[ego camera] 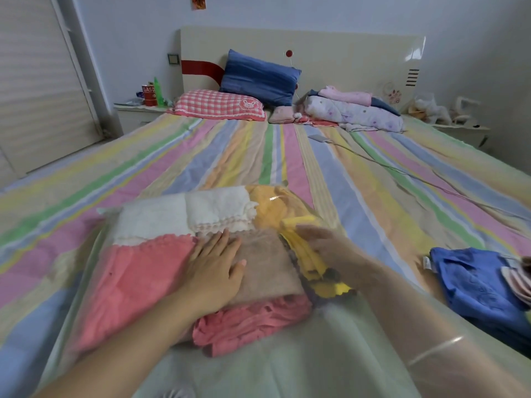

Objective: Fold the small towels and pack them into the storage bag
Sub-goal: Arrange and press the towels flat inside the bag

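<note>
A clear plastic storage bag (287, 354) lies on the striped bed in front of me. Inside it are folded small towels: white (161, 219), coral pink (135, 282), beige (267, 262) and orange (275, 205). My left hand (218, 271) lies flat, fingers straight, on top of the bag over the beige towel. My right hand (324, 242) reaches inside the bag, looking hazy through the plastic. It holds a folded yellow towel (316, 268) beside the beige one.
A crumpled blue cloth (474, 282) lies on the bed at the right, with a striped item at the frame edge. A white cable (402, 170) runs across the sheet from a small device (319, 137). Pillows (218, 106) and folded bedding (356, 112) sit by the headboard.
</note>
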